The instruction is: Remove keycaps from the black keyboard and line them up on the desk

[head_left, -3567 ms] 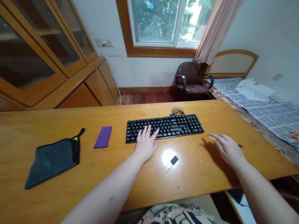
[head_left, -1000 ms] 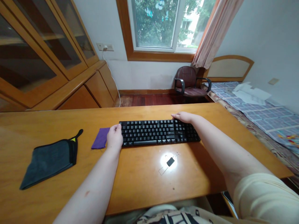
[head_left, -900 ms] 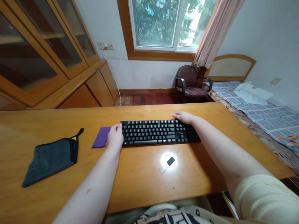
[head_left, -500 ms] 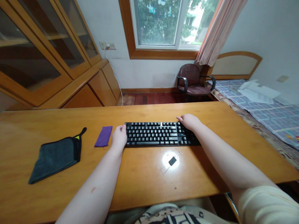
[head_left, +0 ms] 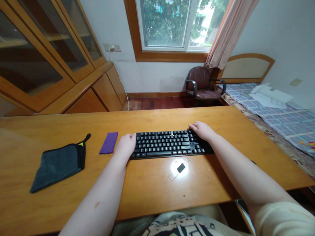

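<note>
A black computer keyboard (head_left: 161,144) lies across the middle of the wooden table, tilted slightly in plan. My left hand (head_left: 126,144) grips its left end, with the thumb on the top edge. At the far right part of the keyboard, my right hand (head_left: 200,129) is closed over the back edge; the wrist and forearm cover some of the keys there. Just in front of the keyboard sits a small dark rectangular piece (head_left: 181,168) with thin wire-like parts around it. A folded purple cloth (head_left: 108,143) lies left of my left hand.
A dark grey cloth (head_left: 61,164) with a black loop lies on the left of the table (head_left: 147,196). Beyond the table stand a brown armchair (head_left: 200,83), a bed (head_left: 270,105) at right and a glass-door cabinet (head_left: 86,82) at left.
The keyboard has shifted a little toward me and to the right, its left end turning nearer me. Both hands have moved with it, still holding its ends.
</note>
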Motion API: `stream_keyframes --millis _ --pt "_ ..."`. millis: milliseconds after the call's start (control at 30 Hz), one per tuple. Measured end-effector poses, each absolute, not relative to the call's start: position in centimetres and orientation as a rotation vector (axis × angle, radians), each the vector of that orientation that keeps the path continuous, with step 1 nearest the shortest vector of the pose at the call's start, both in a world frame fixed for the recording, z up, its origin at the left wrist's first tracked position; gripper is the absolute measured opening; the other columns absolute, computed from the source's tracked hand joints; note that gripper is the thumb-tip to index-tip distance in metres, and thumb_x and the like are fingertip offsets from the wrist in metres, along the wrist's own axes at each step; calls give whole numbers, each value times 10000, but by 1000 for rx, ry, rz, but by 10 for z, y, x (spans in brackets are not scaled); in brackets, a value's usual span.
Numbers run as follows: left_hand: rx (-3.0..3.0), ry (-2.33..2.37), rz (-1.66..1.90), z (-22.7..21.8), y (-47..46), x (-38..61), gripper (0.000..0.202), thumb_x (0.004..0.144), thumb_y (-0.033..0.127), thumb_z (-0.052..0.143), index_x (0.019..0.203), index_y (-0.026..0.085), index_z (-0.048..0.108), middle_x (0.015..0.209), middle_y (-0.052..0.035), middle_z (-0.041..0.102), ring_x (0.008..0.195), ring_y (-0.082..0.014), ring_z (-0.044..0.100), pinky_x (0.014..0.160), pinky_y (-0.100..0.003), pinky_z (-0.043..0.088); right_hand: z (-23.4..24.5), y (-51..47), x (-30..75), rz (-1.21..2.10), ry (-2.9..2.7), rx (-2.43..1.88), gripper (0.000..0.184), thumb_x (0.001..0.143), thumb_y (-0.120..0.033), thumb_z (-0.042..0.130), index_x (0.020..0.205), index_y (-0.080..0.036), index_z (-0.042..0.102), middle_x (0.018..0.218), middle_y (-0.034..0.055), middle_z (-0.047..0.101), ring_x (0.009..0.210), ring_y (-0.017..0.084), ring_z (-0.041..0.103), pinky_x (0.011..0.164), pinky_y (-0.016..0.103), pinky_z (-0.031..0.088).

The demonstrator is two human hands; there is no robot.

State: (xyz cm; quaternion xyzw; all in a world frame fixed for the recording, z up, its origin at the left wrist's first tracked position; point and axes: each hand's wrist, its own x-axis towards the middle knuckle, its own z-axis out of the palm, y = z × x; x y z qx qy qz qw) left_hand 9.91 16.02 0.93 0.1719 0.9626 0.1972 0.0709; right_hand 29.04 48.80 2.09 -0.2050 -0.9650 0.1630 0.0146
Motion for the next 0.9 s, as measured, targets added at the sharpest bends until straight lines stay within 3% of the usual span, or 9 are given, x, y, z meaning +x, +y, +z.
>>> stream_keyframes --millis 167,333,533,700,833,900 --pt "425 2645 869 5 152 92 448 818 498 334 588 189 562 623 -108 647 654 -269 640 622 -348 477 23 494 293 564 -2993 -605 394 900 -402 397 854 -158 703 892 90 682 854 212 610 756 278 433" --pt "188 2327 1239 -3 151 87 380 798 479 414 586 180 513 504 -32 560 445 -166 552 454 -270 438 43 458 309 471 -2789 -309 254 869 -315 487 902 -165 689 940 90 668 903 208 596 837 322 443" --pt "195 2113 1260 5 141 82 415 714 538 544 677 127 586 596 -67 638 512 -152 595 502 -256 469 50 378 348 827 -3051 392 200 859 -227 520 966 -236 689 907 20 688 842 146 615 780 271 462" --pt "270 2004 1297 9 133 77 432 704 481 578 965 138 601 681 -63 673 595 -157 636 556 -253 487 35 356 365 741 -3133 406 263 876 -199 495 1079 -243 656 1007 35 684 940 165 606 840 306 423" --pt "396 2419 1146 11 135 77 405 770 453 471 993 154 627 593 -41 634 535 -181 607 528 -278 466 28 356 365 585 -3179 350 270 899 -208 456 1090 -229 647 1005 62 669 924 179 590 804 323 410" --pt "511 2743 1003 15 136 78 369 786 440 452 930 173 662 686 -67 670 636 -210 629 564 -286 455 26 353 366 498 -3178 278 277 907 -213 444 1116 -219 626 993 78 652 919 189 569 807 341 397"
